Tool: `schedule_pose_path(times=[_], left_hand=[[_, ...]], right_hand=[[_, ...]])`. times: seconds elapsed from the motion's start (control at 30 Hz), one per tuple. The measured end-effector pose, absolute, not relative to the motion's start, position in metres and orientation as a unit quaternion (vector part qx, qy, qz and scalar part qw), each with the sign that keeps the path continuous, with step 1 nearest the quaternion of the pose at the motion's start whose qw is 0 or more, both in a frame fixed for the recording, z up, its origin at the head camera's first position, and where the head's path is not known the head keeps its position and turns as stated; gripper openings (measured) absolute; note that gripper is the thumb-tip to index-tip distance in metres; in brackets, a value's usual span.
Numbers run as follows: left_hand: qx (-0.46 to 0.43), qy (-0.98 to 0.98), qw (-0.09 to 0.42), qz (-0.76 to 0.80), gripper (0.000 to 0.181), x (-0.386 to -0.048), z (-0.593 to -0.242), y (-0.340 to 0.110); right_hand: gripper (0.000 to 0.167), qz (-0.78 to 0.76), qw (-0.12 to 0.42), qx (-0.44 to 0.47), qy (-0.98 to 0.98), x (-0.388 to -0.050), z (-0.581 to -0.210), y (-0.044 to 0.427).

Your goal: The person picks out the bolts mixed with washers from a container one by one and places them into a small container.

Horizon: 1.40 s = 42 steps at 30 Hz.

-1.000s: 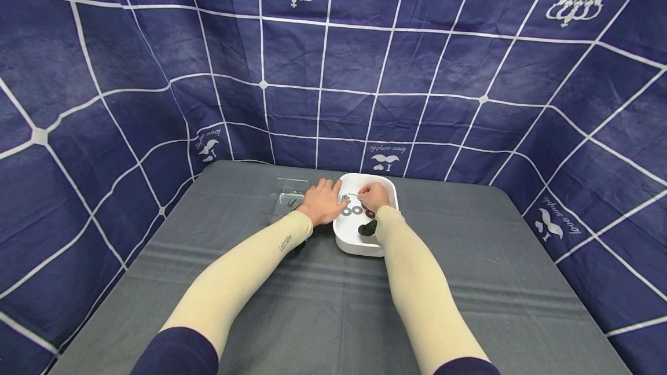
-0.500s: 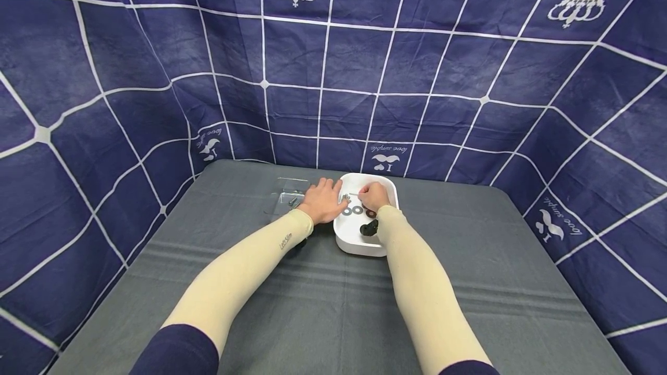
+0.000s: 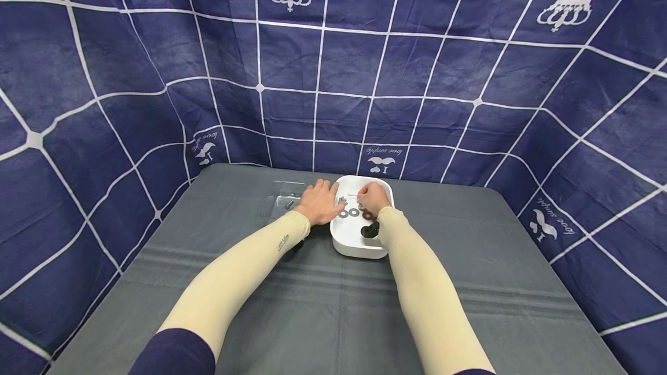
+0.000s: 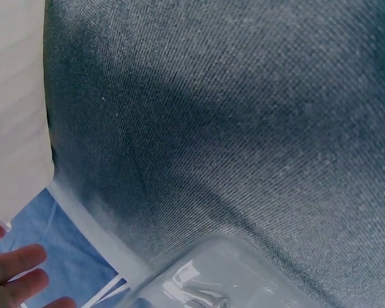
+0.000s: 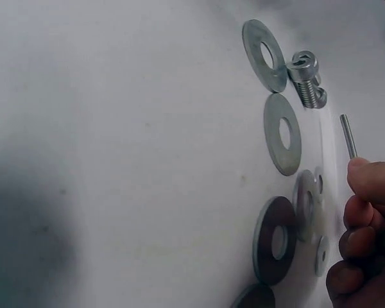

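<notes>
A white tray (image 3: 359, 250) stands on the grey cloth, and my right hand (image 3: 374, 197) is inside it. Thumb and forefinger pinch a thin metal pin (image 5: 348, 136), which projects past the fingertips in the right wrist view. Several flat washers (image 5: 282, 133) lie on the tray floor, some large, some small. Beyond the upper washer are socket-head screws (image 5: 306, 80). My left hand (image 3: 319, 202) lies at the tray's left side with its fingers spread, holding nothing visible; whether it touches the rim is unclear. Its fingers (image 4: 19, 262) show at the corner of the left wrist view.
Left of the tray, a clear plastic box (image 3: 285, 203) holds small metal pieces. A black object (image 3: 370, 230) lies in the tray near the right wrist, partly hidden. Blue gridded cloth (image 3: 292, 109) hangs behind and beside the table.
The head view has tilted slightly. Both hands keep about the same places at the tray, and the right hand still pinches the pin.
</notes>
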<state>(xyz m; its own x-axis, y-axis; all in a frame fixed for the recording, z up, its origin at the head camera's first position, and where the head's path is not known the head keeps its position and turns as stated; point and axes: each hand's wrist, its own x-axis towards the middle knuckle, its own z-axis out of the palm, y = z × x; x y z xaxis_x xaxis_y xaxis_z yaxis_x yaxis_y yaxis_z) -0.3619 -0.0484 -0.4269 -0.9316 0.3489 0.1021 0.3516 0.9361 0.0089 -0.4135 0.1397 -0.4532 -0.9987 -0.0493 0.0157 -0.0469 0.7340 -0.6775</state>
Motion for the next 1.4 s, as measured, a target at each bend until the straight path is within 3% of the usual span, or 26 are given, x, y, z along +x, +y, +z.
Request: schedule_pose_path(times=[0.17, 0.5, 1.4], left_hand=[[-0.178, -0.983, 0.043, -0.002, 0.071, -0.360, -0.429, -0.052], [-0.181, -0.982, 0.046, -0.008, 0.070, -0.358, -0.421, -0.053], [-0.177, -0.982, 0.060, -0.003, 0.061, -0.364, -0.414, -0.071]], right_hand=[[0.013, -0.347, 0.005, -0.045, 0.937, -0.412, -0.450, 0.138], [0.014, -0.302, -0.048, -0.099, 0.947, -0.414, -0.432, 0.139], [0.015, -0.308, -0.066, -0.160, 0.936, -0.408, -0.389, 0.133]])
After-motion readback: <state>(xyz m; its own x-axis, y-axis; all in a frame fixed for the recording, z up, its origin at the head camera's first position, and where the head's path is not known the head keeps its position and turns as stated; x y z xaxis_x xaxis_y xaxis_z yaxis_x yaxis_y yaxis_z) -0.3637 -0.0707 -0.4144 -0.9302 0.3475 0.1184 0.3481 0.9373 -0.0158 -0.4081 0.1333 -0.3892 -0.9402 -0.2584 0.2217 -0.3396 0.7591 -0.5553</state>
